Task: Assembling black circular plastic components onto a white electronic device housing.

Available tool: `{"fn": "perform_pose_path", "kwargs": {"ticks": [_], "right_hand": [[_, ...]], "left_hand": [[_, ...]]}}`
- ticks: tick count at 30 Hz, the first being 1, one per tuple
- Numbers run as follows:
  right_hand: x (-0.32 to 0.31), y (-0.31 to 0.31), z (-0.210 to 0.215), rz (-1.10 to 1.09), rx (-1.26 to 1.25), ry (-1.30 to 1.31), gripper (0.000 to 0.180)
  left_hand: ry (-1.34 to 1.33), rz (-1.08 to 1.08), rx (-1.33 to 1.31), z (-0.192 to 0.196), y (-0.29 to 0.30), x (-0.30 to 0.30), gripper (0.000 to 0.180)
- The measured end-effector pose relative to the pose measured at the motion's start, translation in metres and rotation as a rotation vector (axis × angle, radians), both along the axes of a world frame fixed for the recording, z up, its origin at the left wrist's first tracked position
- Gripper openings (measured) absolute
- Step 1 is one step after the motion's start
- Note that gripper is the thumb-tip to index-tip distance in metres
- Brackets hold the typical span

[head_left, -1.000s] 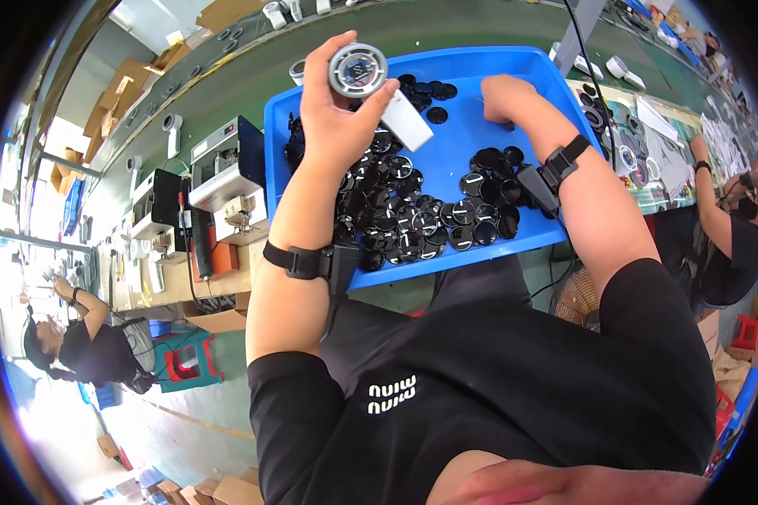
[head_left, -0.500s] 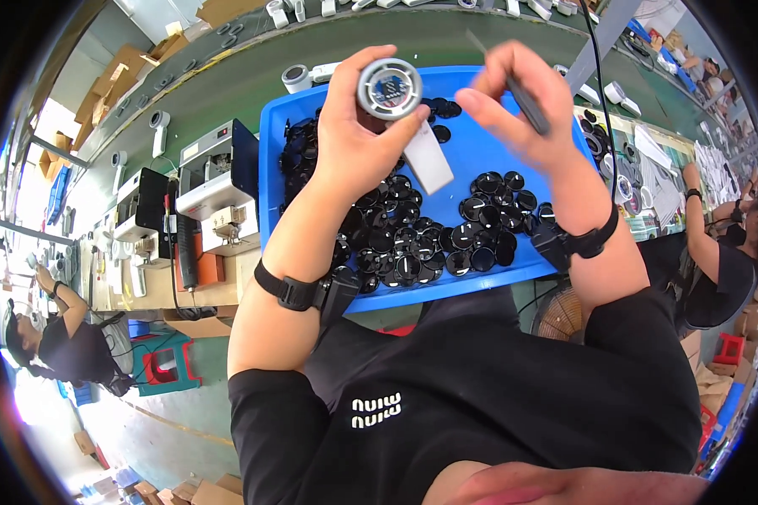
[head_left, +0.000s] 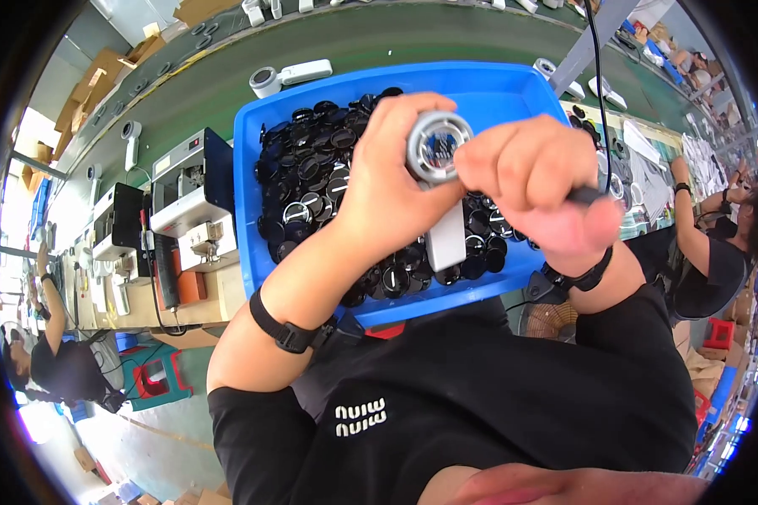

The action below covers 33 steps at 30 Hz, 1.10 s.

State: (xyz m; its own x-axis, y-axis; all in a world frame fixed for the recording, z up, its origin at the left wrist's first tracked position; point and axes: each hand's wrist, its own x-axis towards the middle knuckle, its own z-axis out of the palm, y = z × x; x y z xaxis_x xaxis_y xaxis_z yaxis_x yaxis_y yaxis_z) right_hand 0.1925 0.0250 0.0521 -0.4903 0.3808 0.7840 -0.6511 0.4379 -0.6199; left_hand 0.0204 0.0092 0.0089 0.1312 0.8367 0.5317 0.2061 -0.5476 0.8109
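Note:
My left hand (head_left: 396, 172) is wrapped round a white handheld device with a round grey head (head_left: 439, 145). The head's open face is up and shows a small circuit board inside a ring. Its white handle (head_left: 447, 238) points down toward me over the blue tray (head_left: 526, 84). Closed in a fist, my right hand (head_left: 537, 172) grips a slim dark-handled tool (head_left: 586, 195); only the handle's end shows, and its tip is hidden. The right fingers meet the right edge of the round head. Below both hands lie many black round discs (head_left: 307, 160) in the tray.
Beyond the tray runs a green conveyor belt (head_left: 429, 40) with similar white devices (head_left: 306, 72) on it. On the left bench stand boxy machines (head_left: 181, 185) and a dark power tool (head_left: 167, 273). Co-workers sit at far left and far right (head_left: 720, 244). A black cable hangs at right.
My right hand has come left and down from above the tray onto the device's head, the tool still in it. The left hand has moved right and down with the device.

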Motion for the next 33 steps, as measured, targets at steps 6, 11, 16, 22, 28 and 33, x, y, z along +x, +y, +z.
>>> {"fn": "perform_pose_path", "kwargs": {"ticks": [6,11,16,22,28,33], "right_hand": [[-0.006,-0.001,-0.011,0.115,0.141,-0.064,0.056],[-0.014,-0.007,-0.005,0.207,0.312,-0.179,0.034],[-0.013,-0.014,0.0,0.158,0.371,-0.299,0.035],[-0.015,-0.021,-0.008,0.069,0.423,-0.285,0.041],[-0.01,-0.025,-0.001,0.101,0.381,-0.313,0.039],[-0.008,-0.026,0.0,0.099,0.366,-0.338,0.039]], "left_hand": [[0.057,-0.027,0.113,-0.007,-0.004,0.007,0.064],[0.135,-0.03,0.104,0.001,-0.009,0.0,0.052],[0.152,-0.117,0.098,0.005,-0.009,-0.001,0.047],[0.142,-0.174,0.118,0.001,-0.008,0.001,0.048],[0.137,-0.228,0.142,0.002,-0.012,0.003,0.051],[0.125,-0.266,0.125,0.0,-0.011,0.005,0.054]]}}
